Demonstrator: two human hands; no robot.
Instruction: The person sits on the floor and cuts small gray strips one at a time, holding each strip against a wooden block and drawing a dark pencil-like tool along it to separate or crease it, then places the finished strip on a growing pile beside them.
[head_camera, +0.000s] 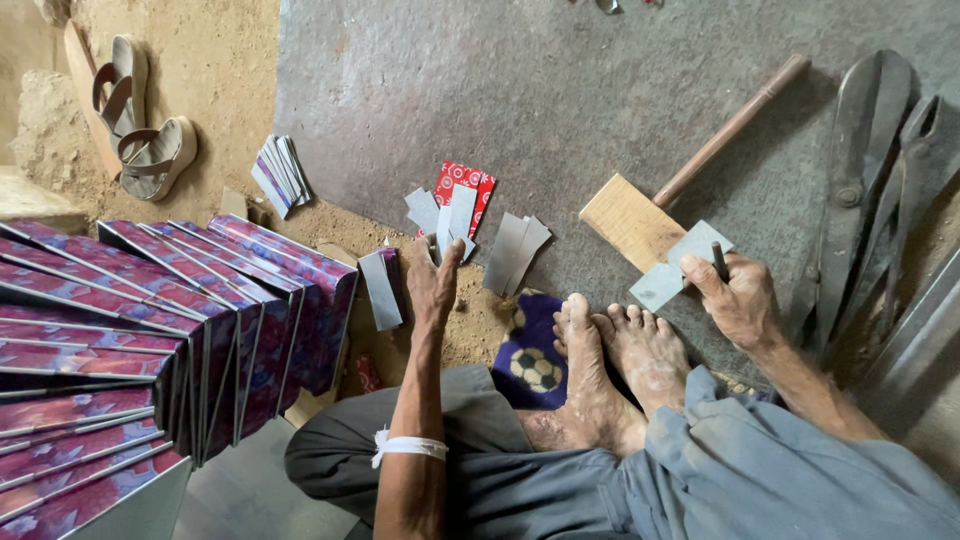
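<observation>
- Head view: left hand (432, 285) reached, fingers loosely spread, touching grey metal strips (452, 215) on the floor.
- Right hand (738, 298) pinched a dark punch (719, 260) over a metal piece (680, 265) on the wooden block (630, 222); keeping the punch upright seemed advisable.

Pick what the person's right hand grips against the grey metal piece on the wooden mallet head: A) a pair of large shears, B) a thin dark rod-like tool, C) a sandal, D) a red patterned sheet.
B: the right hand pinches a thin dark rod-like tool at the grey metal piece lying over the wooden mallet; the large shears lie untouched beside it.
</observation>
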